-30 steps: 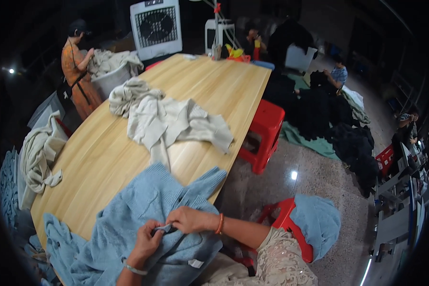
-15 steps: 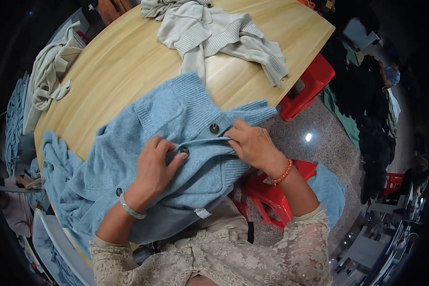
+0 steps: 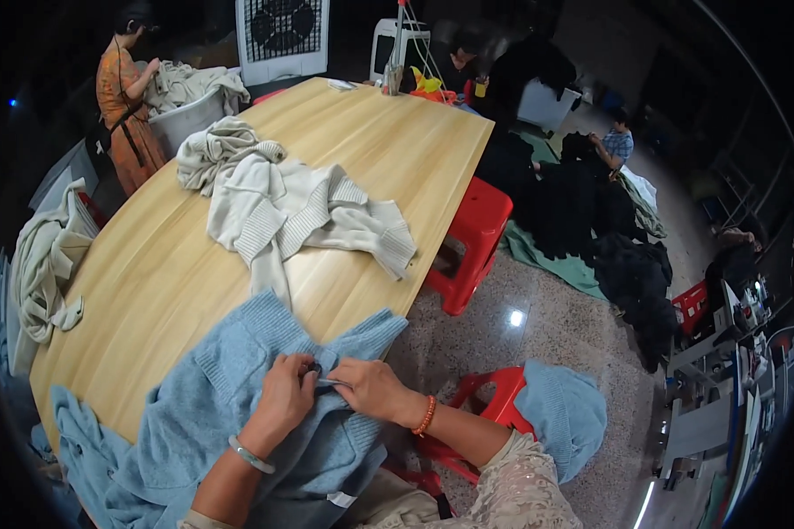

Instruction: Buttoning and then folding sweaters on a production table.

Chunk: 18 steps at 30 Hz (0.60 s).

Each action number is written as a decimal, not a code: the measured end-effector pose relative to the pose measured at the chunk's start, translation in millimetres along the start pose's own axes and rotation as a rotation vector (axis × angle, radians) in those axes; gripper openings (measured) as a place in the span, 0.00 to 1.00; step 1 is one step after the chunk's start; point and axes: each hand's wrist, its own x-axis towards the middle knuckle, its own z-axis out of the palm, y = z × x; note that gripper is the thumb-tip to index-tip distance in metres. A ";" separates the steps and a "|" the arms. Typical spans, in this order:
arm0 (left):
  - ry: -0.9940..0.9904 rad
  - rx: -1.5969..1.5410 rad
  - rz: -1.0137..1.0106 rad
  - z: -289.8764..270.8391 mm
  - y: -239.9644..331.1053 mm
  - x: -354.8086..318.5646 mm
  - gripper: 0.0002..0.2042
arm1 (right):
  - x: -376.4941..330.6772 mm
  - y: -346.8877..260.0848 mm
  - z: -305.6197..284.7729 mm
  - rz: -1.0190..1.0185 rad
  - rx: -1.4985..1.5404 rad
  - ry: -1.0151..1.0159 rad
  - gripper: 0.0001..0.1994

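Note:
A light blue knitted cardigan [image 3: 176,414] with ribbed edges and dark buttons lies bunched over the table's near edge and my lap. At its front opening, my left hand [image 3: 288,393] is closed on the knit, thumb and fingers around a dark button [image 3: 314,367]. Close beside it, my right hand [image 3: 370,388] pinches the edge of the front band. The fingertips partly hide the button and the band. A small white label [image 3: 341,499] shows low on the cardigan.
The wooden table [image 3: 132,282] holds a beige knitted garment [image 3: 282,207]. Red stools [image 3: 476,234] stand at its right, the nearer one with blue knitwear [image 3: 560,414] on it. Beige knitwear [image 3: 48,256] hangs at the left. A person [image 3: 125,110] stands by a tub [image 3: 194,119].
The view has tilted up, showing more of the table's far end and other people. My right hand has come closer to my left, and both now meet at the button.

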 end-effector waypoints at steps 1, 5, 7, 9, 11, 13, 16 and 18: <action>0.017 0.013 0.024 0.6 -0.7 0.0 0.09 | -0.8 -0.7 -0.1 -0.010 -0.005 0.009 0.07; -0.132 0.055 -0.015 -3.5 7.8 11.1 0.06 | 2.8 -0.2 1.6 -0.020 0.030 0.027 0.07; -0.154 0.072 -0.005 -4.8 8.2 17.0 0.06 | 2.4 1.7 3.2 -0.003 0.046 0.003 0.07; -0.187 0.078 -0.009 -0.2 -2.7 21.5 0.06 | 2.8 4.0 5.1 -0.013 0.049 0.000 0.08; -0.207 -0.284 -0.119 1.6 -15.1 23.9 0.05 | 2.1 2.1 3.2 -0.022 0.051 0.002 0.09; -0.234 -0.415 -0.229 -1.8 -11.2 21.3 0.06 | 0.5 -4.7 -1.8 0.018 0.145 -0.028 0.12; -0.261 -0.585 -0.360 -8.3 -3.6 18.2 0.05 | 0.2 -22.1 -8.6 0.134 0.218 0.003 0.15; -0.268 -0.622 -0.375 -12.6 -0.1 18.8 0.05 | -2.3 -18.6 -6.9 0.068 0.193 0.047 0.16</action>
